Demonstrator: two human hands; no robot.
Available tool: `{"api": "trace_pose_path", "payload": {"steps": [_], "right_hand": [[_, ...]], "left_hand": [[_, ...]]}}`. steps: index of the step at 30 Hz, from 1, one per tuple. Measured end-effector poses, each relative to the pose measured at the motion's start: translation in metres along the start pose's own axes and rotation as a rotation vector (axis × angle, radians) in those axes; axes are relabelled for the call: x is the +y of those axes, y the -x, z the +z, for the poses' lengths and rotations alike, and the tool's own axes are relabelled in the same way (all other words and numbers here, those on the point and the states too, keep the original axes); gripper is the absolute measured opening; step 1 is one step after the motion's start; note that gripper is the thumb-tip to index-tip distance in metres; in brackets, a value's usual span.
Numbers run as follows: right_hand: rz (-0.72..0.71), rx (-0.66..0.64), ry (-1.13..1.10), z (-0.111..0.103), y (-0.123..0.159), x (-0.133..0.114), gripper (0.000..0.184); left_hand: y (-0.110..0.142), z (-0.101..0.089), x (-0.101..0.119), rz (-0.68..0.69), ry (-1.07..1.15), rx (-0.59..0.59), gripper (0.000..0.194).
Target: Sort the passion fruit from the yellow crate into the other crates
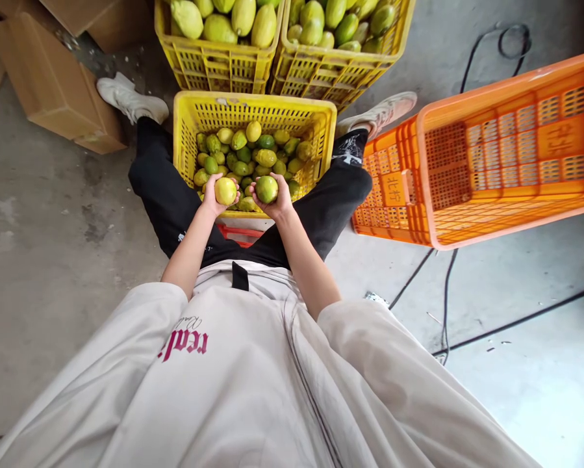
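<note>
A yellow lemon (225, 191) rests in my left hand (212, 199), its fingers curled round the fruit. My right hand (282, 197) grips a greener lemon (267, 189). Both hands are side by side, over the near edge of a yellow plastic crate (327, 123) between my legs. Inside that crate lie many yellow and green lemons (243, 154), loosely piled. The undersides of the two held fruits are hidden by my palms.
Two more yellow crates (214, 65) (316, 71) full of larger green-yellow fruit stand beyond. An orange crate (393, 188) is at the right, near black cables (520, 320) on the concrete floor. Cardboard boxes (52, 78) sit at the upper left.
</note>
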State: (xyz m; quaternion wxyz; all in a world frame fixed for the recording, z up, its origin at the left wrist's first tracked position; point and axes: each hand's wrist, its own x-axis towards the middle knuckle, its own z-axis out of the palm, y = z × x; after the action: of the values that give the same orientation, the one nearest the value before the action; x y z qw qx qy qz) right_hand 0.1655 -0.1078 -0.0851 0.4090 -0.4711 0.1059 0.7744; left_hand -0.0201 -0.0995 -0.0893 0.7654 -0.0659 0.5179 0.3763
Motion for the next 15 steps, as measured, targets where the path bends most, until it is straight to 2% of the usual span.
{"api": "trace_pose_path", "payload": {"steps": [4,6,10,15], "right_hand": [[-0.004,0.027,-0.020,0.003,0.001,0.000,0.029],[-0.033,0.018,-0.038,0.006,0.004,0.000,0.032],[-0.120,0.050,-0.043,0.012,0.009,0.000,0.025],[-0.197,0.039,0.098,0.008,0.006,0.000,0.017]], "left_hand": [[0.009,0.003,0.001,0.068,0.091,-0.073,0.056],[0.011,0.004,0.001,0.075,0.111,-0.093,0.053],[0.007,0.004,-0.002,0.062,0.079,-0.099,0.044],[0.001,0.001,-0.005,0.080,-0.021,-0.094,0.046]]}}
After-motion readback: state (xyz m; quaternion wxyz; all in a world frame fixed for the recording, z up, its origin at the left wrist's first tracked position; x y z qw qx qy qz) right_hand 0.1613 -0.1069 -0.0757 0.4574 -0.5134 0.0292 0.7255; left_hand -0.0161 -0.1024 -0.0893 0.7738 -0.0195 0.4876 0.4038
